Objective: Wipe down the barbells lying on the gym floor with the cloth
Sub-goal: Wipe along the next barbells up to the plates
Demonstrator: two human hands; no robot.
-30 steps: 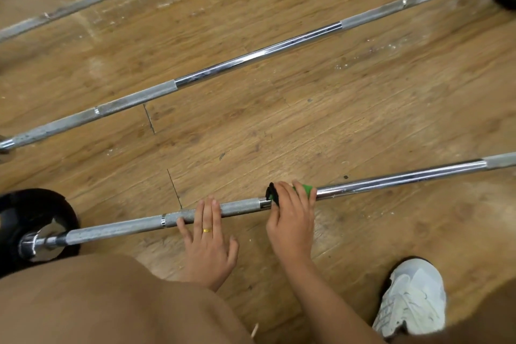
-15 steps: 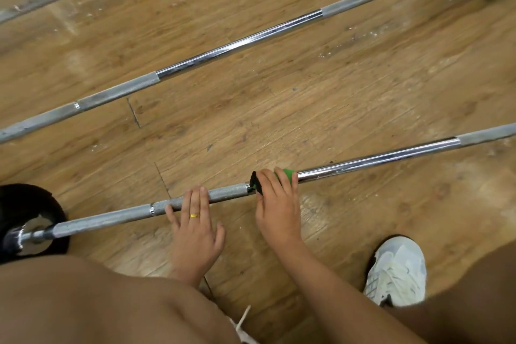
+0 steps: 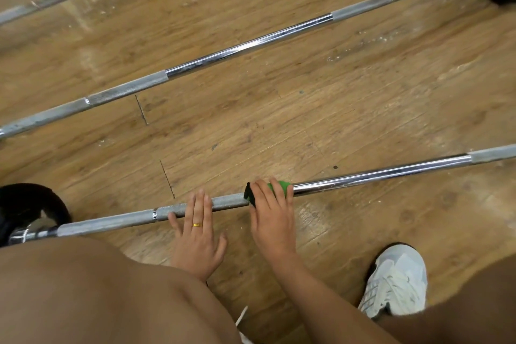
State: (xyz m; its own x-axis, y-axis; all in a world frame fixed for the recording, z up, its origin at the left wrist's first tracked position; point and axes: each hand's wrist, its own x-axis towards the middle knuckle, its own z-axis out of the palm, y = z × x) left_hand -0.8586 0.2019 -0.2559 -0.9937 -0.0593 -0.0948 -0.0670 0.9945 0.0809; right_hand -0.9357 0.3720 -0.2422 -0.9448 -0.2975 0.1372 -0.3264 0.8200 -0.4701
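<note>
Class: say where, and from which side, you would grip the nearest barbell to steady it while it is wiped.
Probably the knurled grey section of the nearest barbell, from above: it lies flat on the floor, and the texture resists slipping.

Three steel barbells [image 3: 377,174] lie parallel — green-black cloth [image 3: 277,187] wraps nearest.

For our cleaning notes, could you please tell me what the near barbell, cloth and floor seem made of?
Barbell: probably chromed steel, mirror-bright middle, matte grey knurled grips. Cloth: green and black, soft-looking, perhaps microfibre; mostly covered. Floor: wood or wood-look planks, visible grain, scuffed.
</note>
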